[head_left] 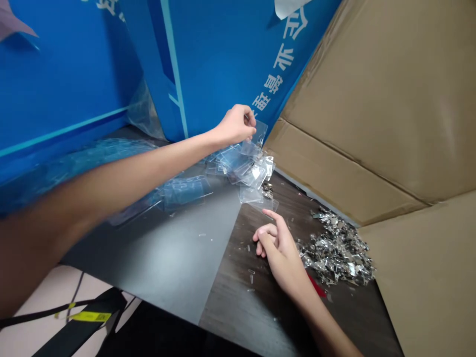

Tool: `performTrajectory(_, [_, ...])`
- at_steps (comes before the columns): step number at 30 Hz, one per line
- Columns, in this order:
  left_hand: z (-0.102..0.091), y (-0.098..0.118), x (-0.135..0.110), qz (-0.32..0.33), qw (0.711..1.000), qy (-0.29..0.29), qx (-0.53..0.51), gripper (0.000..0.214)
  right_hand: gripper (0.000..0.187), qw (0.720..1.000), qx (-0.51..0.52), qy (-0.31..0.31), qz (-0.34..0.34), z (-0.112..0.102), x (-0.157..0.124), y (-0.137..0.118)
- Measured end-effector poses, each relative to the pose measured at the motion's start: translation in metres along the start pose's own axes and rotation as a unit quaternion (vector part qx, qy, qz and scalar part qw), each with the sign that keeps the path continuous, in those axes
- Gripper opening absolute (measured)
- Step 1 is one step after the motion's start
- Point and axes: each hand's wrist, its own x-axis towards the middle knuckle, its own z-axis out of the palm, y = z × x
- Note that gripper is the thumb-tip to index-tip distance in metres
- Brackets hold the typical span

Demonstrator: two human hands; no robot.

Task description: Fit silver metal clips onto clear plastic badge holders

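My left hand reaches far across the table and pinches a clear plastic sleeve at the top of a heap of clear sleeves. My right hand rests on the dark wooden tabletop, index finger stretched toward the sleeves, the other fingers curled; nothing shows in it. A pile of small shiny metal clips lies just right of that hand.
Blue printed boards stand behind the heap. Brown cardboard panels wall off the right side. A grey sheet covers the table's left part, with more clear sleeves on it. Black straps with a yellow tag hang below the edge.
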Motion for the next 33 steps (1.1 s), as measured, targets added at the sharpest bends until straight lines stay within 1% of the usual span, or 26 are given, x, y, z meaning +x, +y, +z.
performTrajectory(2, [0.015,-0.005,0.020,-0.034,0.998,0.033,0.030,0.024,0.055,1.000,-0.002,-0.005,0.005,-0.001,0.000,0.000])
performTrajectory(3, [0.021,-0.009,0.025,-0.046,0.997,0.047,0.044,0.029,0.055,1.000,-0.004,-0.007,0.007,-0.001,0.000,0.000])
performTrajectory(5, [0.032,-0.016,0.029,-0.057,0.993,0.065,0.078,0.041,0.053,1.000,-0.010,-0.012,0.009,0.000,-0.001,0.000])
performTrajectory(8, [0.039,-0.025,0.021,-0.055,0.982,0.057,0.174,0.054,0.050,1.000,-0.019,-0.021,0.007,0.002,-0.001,-0.001])
performTrajectory(11, [0.038,-0.026,0.008,-0.035,0.955,0.024,0.292,0.050,0.044,0.999,-0.052,-0.014,-0.007,-0.001,0.000,-0.008])
performTrajectory(13, [0.033,-0.022,-0.002,-0.013,0.936,0.015,0.352,0.044,0.035,0.990,-0.136,-0.004,-0.024,-0.010,0.002,-0.016])
performTrajectory(14, [0.029,-0.019,-0.006,-0.002,0.928,0.009,0.373,0.042,0.030,0.979,-0.203,-0.001,-0.030,-0.018,0.003,-0.020])
performTrajectory(15, [0.024,-0.016,-0.012,0.008,0.921,0.000,0.388,0.041,0.024,0.959,-0.281,-0.004,-0.026,-0.027,0.004,-0.025])
performTrajectory(17, [0.010,-0.011,-0.024,0.021,0.919,-0.039,0.392,0.040,0.015,0.903,-0.428,-0.016,0.004,-0.047,0.003,-0.031])
performTrajectory(18, [0.001,-0.008,-0.032,0.026,0.921,-0.064,0.384,0.039,0.011,0.874,-0.484,-0.024,0.026,-0.056,0.001,-0.033])
performTrajectory(19, [-0.007,-0.006,-0.042,0.030,0.923,-0.089,0.373,0.040,0.008,0.847,-0.529,-0.033,0.048,-0.064,-0.001,-0.035])
performTrajectory(20, [-0.016,-0.004,-0.052,0.032,0.924,-0.110,0.365,0.042,0.004,0.825,-0.559,-0.043,0.064,-0.070,-0.003,-0.035])
performTrajectory(21, [-0.025,-0.002,-0.063,0.031,0.923,-0.124,0.362,0.043,0.001,0.810,-0.579,-0.055,0.074,-0.074,-0.005,-0.035])
performTrajectory(22, [-0.032,0.000,-0.075,0.032,0.922,-0.130,0.363,0.043,0.003,0.801,-0.589,-0.067,0.080,-0.076,-0.007,-0.035])
performTrajectory(24, [-0.045,0.005,-0.097,0.027,0.917,-0.132,0.376,0.043,0.007,0.796,-0.593,-0.091,0.082,-0.075,-0.009,-0.034])
performTrajectory(26, [-0.054,0.008,-0.116,0.017,0.912,-0.137,0.386,0.043,0.009,0.793,-0.594,-0.107,0.086,-0.070,-0.009,-0.034])
performTrajectory(29, [-0.062,0.006,-0.133,0.032,0.906,-0.177,0.384,0.046,0.021,0.795,-0.590,-0.114,0.081,-0.064,-0.007,-0.038])
performTrajectory(31, [-0.068,-0.001,-0.139,0.054,0.896,-0.226,0.379,0.048,0.023,0.812,-0.570,-0.113,0.055,-0.066,-0.008,-0.043])
performTrajectory(33, [-0.075,-0.012,-0.144,0.063,0.881,-0.278,0.378,0.050,0.018,0.841,-0.530,-0.107,0.010,-0.075,-0.016,-0.049])
